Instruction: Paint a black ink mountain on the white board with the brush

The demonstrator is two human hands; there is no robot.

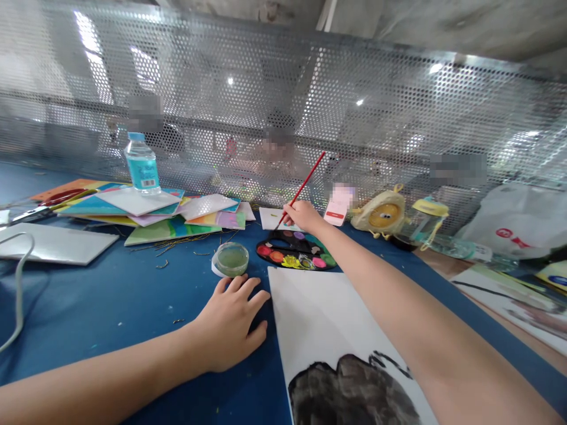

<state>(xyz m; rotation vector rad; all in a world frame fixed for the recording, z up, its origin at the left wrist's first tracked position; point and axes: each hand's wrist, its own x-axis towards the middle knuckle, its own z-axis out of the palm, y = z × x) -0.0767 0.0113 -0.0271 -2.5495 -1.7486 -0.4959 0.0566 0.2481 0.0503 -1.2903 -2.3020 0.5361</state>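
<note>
Right-hand fingers (289,213) pinch a brush (309,180) slanting down left toward the nearer-lying palette (302,248), the left hand (234,321) spread farther off.

A dark blue tabletop (128,319) carries a partly painted white sheet (314,313), with a paint palette (297,251) just beyond it. Left of these sit a cup of cloudy water (232,260) and piled painted boards (173,230).

Shot from head height, single view. Looked forward and down across blue table (133,313), faced perforated screen (199,77) on far side. Sat near left hand (235,324), somewhat farther from right hand (305,216); caught ceiling (443,23) too.
</note>
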